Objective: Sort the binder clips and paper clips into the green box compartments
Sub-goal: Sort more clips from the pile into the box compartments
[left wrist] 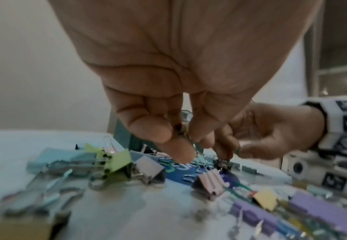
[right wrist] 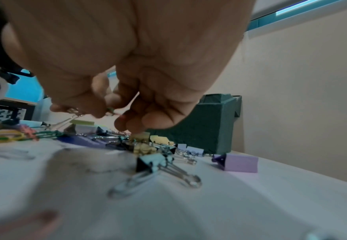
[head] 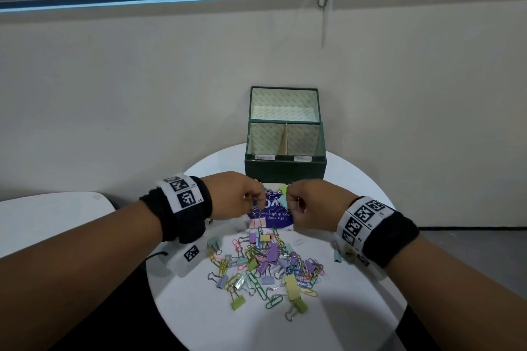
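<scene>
The green box stands open at the table's far edge, its two labelled front compartments split by a divider. A mixed pile of pastel binder clips and paper clips lies in front of it. Both hands hover close together over a purple printed sheet between pile and box. My left hand pinches the wire handles of a binder clip that hangs below its fingertips. My right hand has its fingers curled and pinches a green paper clip. A pink binder clip lies beneath both.
The round white table is small, with edges close on every side. A second white table stands at the left. A wall rises right behind the box. Loose clips, among them a purple one, lie at the right near my right wrist.
</scene>
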`<state>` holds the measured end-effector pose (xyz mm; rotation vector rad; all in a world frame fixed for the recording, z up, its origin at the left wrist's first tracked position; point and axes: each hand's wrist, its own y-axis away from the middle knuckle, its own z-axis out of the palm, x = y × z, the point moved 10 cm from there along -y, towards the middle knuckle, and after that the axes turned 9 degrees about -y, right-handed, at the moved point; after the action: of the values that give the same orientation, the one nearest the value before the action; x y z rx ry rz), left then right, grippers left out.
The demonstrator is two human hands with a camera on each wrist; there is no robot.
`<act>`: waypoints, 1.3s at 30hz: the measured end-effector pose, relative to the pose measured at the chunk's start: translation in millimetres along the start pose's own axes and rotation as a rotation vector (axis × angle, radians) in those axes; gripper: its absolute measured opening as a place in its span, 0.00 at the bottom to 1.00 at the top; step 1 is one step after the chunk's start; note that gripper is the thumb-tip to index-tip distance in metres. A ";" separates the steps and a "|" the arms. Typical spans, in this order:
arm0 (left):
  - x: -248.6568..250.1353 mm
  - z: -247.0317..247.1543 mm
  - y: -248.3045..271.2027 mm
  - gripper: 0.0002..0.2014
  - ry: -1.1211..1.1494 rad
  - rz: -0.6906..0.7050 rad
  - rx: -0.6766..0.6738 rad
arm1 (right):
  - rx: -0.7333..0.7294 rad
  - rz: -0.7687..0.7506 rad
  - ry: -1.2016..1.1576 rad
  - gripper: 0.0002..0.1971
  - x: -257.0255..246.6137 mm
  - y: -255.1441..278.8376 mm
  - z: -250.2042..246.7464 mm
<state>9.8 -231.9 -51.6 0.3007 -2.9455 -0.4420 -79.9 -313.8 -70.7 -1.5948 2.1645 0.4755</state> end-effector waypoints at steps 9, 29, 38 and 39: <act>38.6 4.3 8.9 0.12 -0.337 0.213 0.092 | -0.068 -0.035 0.023 0.08 -7.9 -1.2 2.6; 24.7 15.8 7.7 0.16 -0.347 0.163 0.050 | -0.211 -0.033 0.049 0.05 -20.8 -16.9 32.5; 28.1 22.8 9.5 0.08 -0.446 0.220 0.110 | -0.043 0.084 -0.333 0.04 -6.6 -19.8 -48.5; 26.5 23.4 9.1 0.08 -0.459 0.224 0.104 | 0.016 0.099 -0.335 0.04 -0.7 -22.9 -65.4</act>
<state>-21.5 -222.7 -67.9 -0.1427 -3.4003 -0.3676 -65.8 -352.4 -14.9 -1.2971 1.9903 0.6997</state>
